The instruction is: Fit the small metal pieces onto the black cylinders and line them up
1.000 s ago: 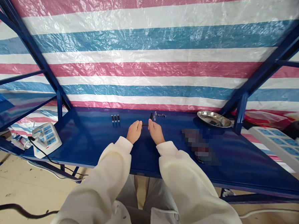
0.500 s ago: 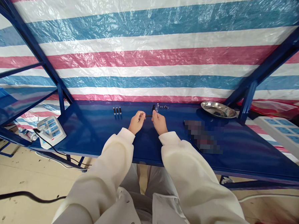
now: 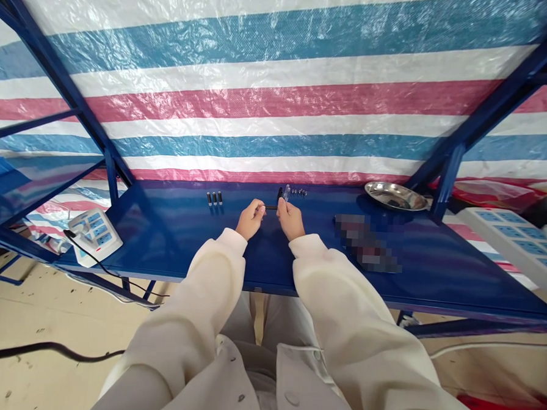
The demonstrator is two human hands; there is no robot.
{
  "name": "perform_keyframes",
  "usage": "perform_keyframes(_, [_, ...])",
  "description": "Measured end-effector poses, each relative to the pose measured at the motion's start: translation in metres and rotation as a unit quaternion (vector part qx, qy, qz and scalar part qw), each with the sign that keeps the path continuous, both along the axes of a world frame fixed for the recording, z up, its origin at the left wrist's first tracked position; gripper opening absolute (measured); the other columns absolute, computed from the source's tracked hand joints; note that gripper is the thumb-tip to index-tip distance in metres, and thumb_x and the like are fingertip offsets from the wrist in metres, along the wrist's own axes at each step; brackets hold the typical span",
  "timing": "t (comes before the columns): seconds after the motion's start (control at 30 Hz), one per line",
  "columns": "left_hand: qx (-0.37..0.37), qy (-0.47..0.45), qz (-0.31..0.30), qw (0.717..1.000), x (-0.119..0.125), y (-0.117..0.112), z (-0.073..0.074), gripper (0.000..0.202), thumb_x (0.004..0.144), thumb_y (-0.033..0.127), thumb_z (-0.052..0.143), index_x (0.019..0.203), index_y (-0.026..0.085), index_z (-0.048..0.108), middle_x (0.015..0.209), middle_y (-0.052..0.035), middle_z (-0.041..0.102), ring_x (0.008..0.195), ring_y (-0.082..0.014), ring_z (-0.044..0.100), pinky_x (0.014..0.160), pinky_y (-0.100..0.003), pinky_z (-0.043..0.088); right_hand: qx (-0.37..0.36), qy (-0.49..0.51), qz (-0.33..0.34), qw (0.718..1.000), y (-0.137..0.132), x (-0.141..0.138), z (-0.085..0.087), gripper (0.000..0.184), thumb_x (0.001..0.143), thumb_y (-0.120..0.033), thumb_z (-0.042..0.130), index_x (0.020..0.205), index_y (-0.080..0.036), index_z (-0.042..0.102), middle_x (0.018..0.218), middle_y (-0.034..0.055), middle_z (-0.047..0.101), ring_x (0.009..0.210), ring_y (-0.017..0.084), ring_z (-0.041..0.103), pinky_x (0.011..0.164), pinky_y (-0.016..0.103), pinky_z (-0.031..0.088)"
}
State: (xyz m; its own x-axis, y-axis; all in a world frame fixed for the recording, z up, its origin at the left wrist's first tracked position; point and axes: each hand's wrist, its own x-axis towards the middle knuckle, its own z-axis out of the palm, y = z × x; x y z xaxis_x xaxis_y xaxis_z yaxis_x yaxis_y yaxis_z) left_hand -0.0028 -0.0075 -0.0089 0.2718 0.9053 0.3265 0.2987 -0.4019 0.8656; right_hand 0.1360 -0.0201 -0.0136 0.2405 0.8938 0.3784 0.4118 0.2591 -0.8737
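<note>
Above the blue tabletop (image 3: 170, 242), a thin dark pen-like rod (image 3: 271, 207) lies level between my two hands. My left hand (image 3: 251, 218) pinches its left end between thumb and fingers. Closed on the right end is my right hand (image 3: 291, 219), thumb toward the rod. Just behind the right hand stand small black parts (image 3: 280, 192) and clear parts (image 3: 287, 191), partly hidden by the fingers. Several tiny shiny metal pieces (image 3: 299, 193) lie in a row beside them. To the left, three short black-and-white cylinders (image 3: 214, 198) stand side by side.
A shiny metal dish (image 3: 395, 196) sits at the back right, with a blurred-out dark flat object (image 3: 367, 243) nearer me. One white power strip (image 3: 95, 237) is at the left end; another (image 3: 516, 242) is beyond the right side. Blue frame posts and a striped sheet (image 3: 260, 100) enclose the back.
The camera view has shifted slightly, so the table sits a little higher. Both hands keep their hold on the rod, with only small finger movement.
</note>
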Motion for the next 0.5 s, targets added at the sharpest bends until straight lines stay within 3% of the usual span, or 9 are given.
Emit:
perform_keyframes(0.3, [-0.02, -0.011, 0.018, 1.0, 0.0014, -0.0017, 0.0037, 0.019, 0.092, 0.022, 0.036, 0.073, 0.02, 0.039, 0.074, 0.0026, 0.058, 0.06, -0.0082, 0.053, 0.071, -0.023, 0.043, 0.025, -0.067, 0.014, 0.997, 0.0006, 0.0001, 0.0002, 0.053, 0.086, -0.065, 0.025, 0.058, -0.022, 0.041, 0.057, 0.001, 0.051, 0.057, 0.014, 0.046, 0.06, 0.027, 0.037])
perform_keyframes(0.5, [-0.012, -0.016, 0.034, 0.999, 0.0013, -0.0014, 0.0016, 0.02, 0.093, 0.022, 0.035, 0.073, 0.019, 0.041, 0.074, 0.0021, 0.058, 0.058, -0.0087, 0.052, 0.071, -0.025, 0.043, 0.025, -0.047, 0.047, 0.997, 0.0047, 0.0017, -0.0066, 0.047, 0.087, -0.062, 0.029, 0.065, -0.022, 0.043, 0.06, 0.0, 0.05, 0.06, 0.014, 0.047, 0.061, 0.027, 0.038])
